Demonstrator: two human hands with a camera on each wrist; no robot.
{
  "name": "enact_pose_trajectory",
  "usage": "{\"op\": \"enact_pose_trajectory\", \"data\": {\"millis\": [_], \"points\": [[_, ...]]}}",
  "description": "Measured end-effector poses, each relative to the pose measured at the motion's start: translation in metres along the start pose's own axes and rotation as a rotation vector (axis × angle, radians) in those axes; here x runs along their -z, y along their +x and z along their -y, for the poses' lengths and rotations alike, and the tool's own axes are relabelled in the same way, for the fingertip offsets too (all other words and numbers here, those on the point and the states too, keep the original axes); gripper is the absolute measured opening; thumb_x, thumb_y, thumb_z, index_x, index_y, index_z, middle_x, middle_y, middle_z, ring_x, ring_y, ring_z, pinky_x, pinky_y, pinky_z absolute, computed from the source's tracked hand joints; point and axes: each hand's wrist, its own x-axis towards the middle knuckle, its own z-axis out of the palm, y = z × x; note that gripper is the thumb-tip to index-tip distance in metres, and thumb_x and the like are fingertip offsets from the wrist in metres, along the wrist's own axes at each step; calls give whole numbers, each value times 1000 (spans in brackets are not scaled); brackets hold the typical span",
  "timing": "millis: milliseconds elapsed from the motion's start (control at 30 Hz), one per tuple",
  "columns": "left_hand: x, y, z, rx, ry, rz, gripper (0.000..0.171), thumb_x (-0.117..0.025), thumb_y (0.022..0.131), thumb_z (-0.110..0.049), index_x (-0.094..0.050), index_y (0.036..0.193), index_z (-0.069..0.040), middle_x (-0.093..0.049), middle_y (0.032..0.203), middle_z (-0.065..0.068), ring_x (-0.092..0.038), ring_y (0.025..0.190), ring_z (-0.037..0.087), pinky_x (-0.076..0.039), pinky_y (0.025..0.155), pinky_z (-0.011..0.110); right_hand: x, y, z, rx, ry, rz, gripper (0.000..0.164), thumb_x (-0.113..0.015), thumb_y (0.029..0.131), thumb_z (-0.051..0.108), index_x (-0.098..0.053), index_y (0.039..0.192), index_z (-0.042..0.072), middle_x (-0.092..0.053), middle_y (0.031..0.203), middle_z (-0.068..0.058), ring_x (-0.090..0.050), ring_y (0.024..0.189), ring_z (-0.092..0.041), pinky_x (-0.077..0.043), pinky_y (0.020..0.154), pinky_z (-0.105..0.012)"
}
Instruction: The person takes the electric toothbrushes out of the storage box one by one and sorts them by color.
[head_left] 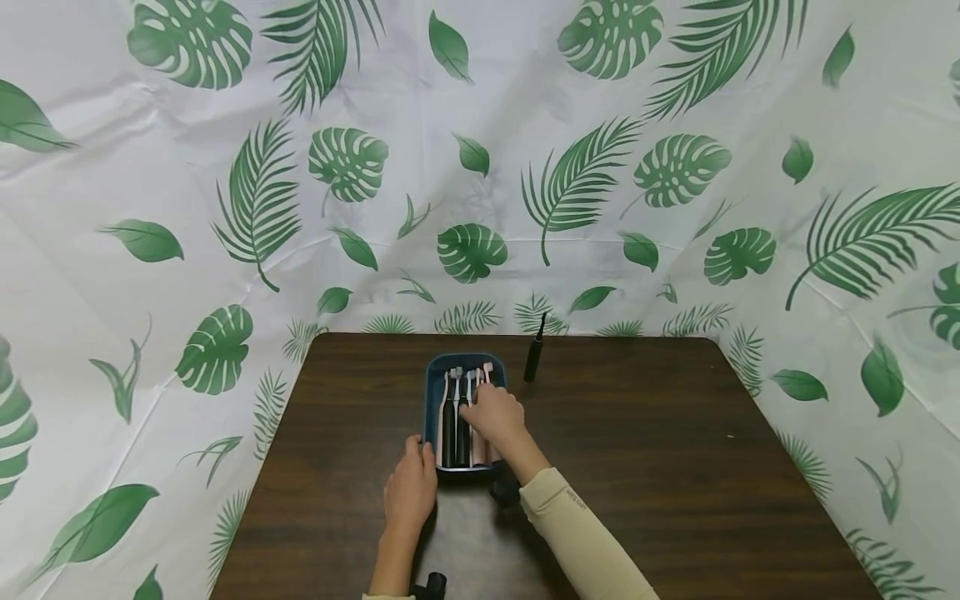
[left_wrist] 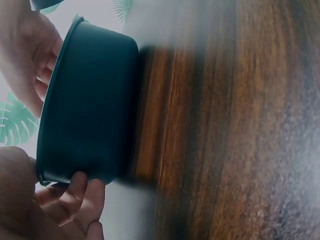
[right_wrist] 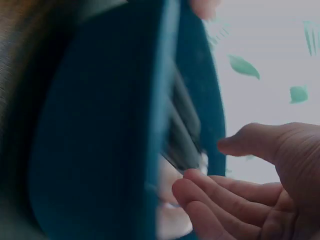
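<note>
A dark blue box (head_left: 430, 400) stands on the table and holds several toothbrushes lying lengthwise. Two have thick black handles, one black toothbrush (head_left: 449, 435) being toward the left; a pink toothbrush (head_left: 479, 451) is at the right. My left hand (head_left: 411, 483) grips the box's near left side, its fingers against the outer wall (left_wrist: 90, 100). My right hand (head_left: 497, 414) reaches over the box's right half. In the right wrist view its thumb and fingers (right_wrist: 220, 200) are spread apart, fingertips close to the black handles, nothing pinched between them.
A black electric toothbrush (head_left: 533, 358) stands upright on the brown table (head_left: 637, 450), behind and right of the box. A tiny pale speck (head_left: 731, 436) lies farther right. A leaf-patterned sheet (head_left: 420, 192) hangs behind and beside the table.
</note>
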Motion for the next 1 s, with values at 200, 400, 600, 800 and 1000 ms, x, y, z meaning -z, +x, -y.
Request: {"op": "enact_pose_trajectory", "data": {"millis": [200, 400, 600, 800, 1000], "points": [[2, 3, 0, 2, -2, 13, 38, -50, 115, -32, -59, 141, -6, -79, 115, 14, -75, 92, 40, -55, 77, 61, -11, 1, 10, -7, -109, 35, 48, -76, 96, 46, -58, 62, 18, -52, 58, 2, -55, 55, -20, -44, 57, -39], [1, 3, 0, -26, -20, 3, 37, -50, 114, -31, -60, 137, -4, -78, 110, 17, -74, 87, 42, -53, 72, 62, -18, 2, 11, -21, -162, 10, 38, -76, 97, 43, -63, 71, 18, -60, 68, -1, -58, 62, -23, -52, 66, -48], [-6, 4, 11, -54, 10, -21, 40, -42, 116, -37, -59, 132, -5, -76, 103, 15, -71, 78, 37, -51, 65, 57, -23, 0, 15, -23, -154, 22, 38, -76, 97, 39, -63, 70, 17, -61, 69, -2, -59, 63, -25, -53, 66, -48], [8, 2, -4, -4, -23, 19, 33, -49, 114, -28, -59, 135, -4, -76, 107, 17, -72, 85, 40, -53, 72, 59, -24, 1, 17, -9, -68, 10, 38, -73, 99, 34, -61, 68, 15, -58, 65, -3, -56, 58, -23, -45, 55, -40], [8, 2, -4, 16, -5, 40, 33, -50, 114, -29, -59, 137, -6, -77, 113, 17, -74, 93, 43, -54, 77, 62, -27, 2, 13, -28, -10, 24, 37, -74, 96, 38, -63, 69, 15, -60, 68, -3, -58, 61, -23, -47, 55, -40]]}}
